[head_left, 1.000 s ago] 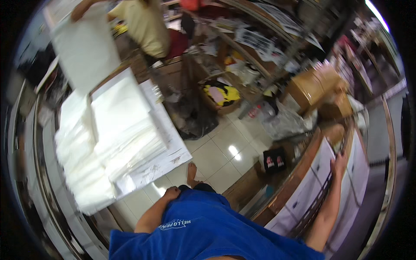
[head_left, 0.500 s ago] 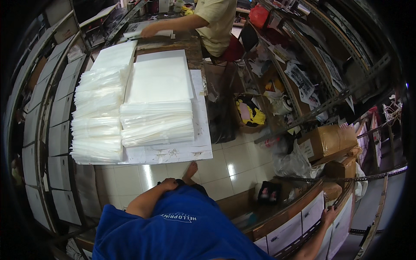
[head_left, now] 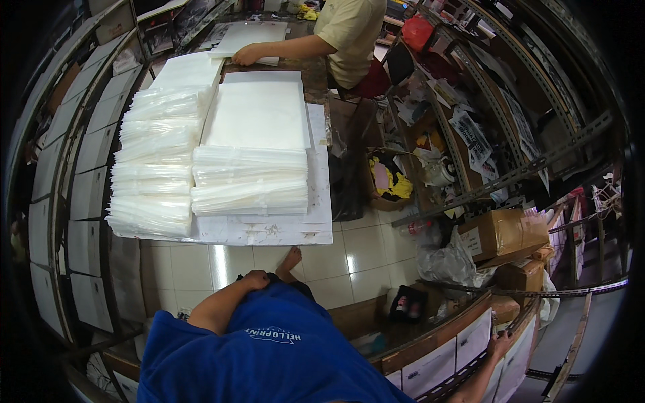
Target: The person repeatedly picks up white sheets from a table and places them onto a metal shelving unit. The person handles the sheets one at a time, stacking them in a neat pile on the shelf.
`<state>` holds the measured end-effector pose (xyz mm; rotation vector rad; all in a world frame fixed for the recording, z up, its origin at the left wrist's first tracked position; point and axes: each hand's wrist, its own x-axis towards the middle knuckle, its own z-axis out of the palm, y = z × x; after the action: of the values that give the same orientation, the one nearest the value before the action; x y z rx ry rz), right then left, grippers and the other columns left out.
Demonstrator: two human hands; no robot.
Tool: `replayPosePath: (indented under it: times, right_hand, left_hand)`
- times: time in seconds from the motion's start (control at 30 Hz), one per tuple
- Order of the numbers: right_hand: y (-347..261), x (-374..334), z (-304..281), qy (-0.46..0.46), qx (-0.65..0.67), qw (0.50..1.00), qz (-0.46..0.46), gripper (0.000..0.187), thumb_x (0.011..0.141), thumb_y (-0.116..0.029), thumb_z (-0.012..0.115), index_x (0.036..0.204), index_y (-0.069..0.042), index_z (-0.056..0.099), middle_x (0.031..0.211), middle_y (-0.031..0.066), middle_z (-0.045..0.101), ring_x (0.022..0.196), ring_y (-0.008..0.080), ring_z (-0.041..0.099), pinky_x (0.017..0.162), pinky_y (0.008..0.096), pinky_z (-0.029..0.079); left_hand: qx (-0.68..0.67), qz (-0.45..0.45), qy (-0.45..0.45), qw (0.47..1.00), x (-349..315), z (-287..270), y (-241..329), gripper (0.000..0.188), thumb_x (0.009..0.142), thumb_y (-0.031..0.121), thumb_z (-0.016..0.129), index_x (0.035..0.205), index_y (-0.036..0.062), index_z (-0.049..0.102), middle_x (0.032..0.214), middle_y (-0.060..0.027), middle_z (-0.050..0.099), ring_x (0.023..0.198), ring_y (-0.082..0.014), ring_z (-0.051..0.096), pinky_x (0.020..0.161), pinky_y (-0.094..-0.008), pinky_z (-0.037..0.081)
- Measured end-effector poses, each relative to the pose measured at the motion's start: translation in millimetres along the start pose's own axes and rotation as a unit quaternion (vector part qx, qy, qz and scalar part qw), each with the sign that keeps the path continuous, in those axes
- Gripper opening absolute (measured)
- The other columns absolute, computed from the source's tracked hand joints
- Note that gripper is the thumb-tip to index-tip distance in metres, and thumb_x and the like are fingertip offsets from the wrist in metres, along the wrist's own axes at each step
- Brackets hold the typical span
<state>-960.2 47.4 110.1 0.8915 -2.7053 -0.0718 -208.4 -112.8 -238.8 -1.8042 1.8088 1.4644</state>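
My left hand (head_left: 254,279) rests on my dark shorts, below the blue shirt, its fingers laid against the cloth with nothing in them. Out to the right, my right hand (head_left: 499,344) has its fingers bent over the top edge of a shelf rack (head_left: 440,341), where white sheets hang on the boards. In front of me, apart from both hands, stands a table with a white board (head_left: 319,225) on it. On the board lie bundles of clear plastic sleeves (head_left: 248,181) and a stack of white sheets (head_left: 256,111). More sleeve bundles (head_left: 153,178) form a row at the left.
A co-worker's hand (head_left: 247,55) touches white sheets (head_left: 250,37) at the table's far end. Shelves with white boxes (head_left: 87,195) line the left. Cartons (head_left: 504,234), a clear plastic bag (head_left: 447,256) and a box of yellow cloth (head_left: 392,185) stand to the right.
The co-worker's hand has shifted slightly right and nearer, and a white sheet now lies across the far end of the table. My view has turned slightly; my hands keep their places.
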Motion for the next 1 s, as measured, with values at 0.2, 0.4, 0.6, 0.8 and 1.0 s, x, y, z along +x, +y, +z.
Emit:
replayPosePath:
  times: [0.2,0.4,0.6,0.8,1.0]
  right_hand:
    - [-1,0,-3,-0.006,-0.011,1.0,-0.008,0.022,0.069,-0.013,0.06,0.089,-0.006,0.065,0.133,0.0254,0.043,0.124,0.0399,0.041,0.105,0.0444,0.033]
    - [-8,-6,-7,0.014,-0.008,1.0,-0.008,0.022,0.069,-0.013,0.06,0.089,-0.005,0.065,0.132,0.0251,0.044,0.122,0.0404,0.043,0.103,0.0447,0.035]
    - [-2,-2,-2,0.016,-0.002,1.0,-0.018,0.022,0.068,-0.012,0.061,0.089,-0.005,0.065,0.131,0.0227,0.045,0.119,0.0407,0.044,0.101,0.0452,0.037]
    - [-1,0,0,0.002,-0.024,1.0,-0.009,0.028,0.068,-0.013,0.061,0.095,-0.005,0.064,0.132,0.0225,0.043,0.12,0.0405,0.044,0.101,0.0448,0.037]
    - [11,4,7,-0.004,-0.043,0.999,-0.012,0.032,0.069,-0.014,0.061,0.099,-0.005,0.063,0.133,0.0229,0.041,0.12,0.0395,0.044,0.102,0.0443,0.036]
  left_hand:
    - [-0.02,0.014,0.014,1.0,17,14,-18,0.042,0.083,0.037,0.054,0.105,0.0032,0.065,0.112,-0.0185,0.063,0.106,-0.0342,0.059,0.092,-0.041,0.046]
    - [-0.025,-0.008,0.003,1.0,17,12,-13,0.042,0.082,0.037,0.055,0.105,0.0029,0.065,0.112,-0.0189,0.063,0.106,-0.0346,0.059,0.091,-0.0414,0.046]
    - [-0.014,-0.002,-0.013,1.0,18,10,-10,0.041,0.082,0.036,0.054,0.105,0.0028,0.065,0.112,-0.0194,0.063,0.106,-0.0345,0.059,0.092,-0.0418,0.046]
    - [-0.016,-0.002,-0.002,1.0,13,6,-4,0.042,0.083,0.036,0.055,0.107,0.0032,0.064,0.114,-0.019,0.062,0.108,-0.0344,0.058,0.093,-0.0412,0.046]
    - [-0.014,0.008,-0.005,1.0,14,4,0,0.041,0.083,0.035,0.055,0.107,0.003,0.064,0.114,-0.0189,0.062,0.108,-0.034,0.057,0.094,-0.0405,0.045]
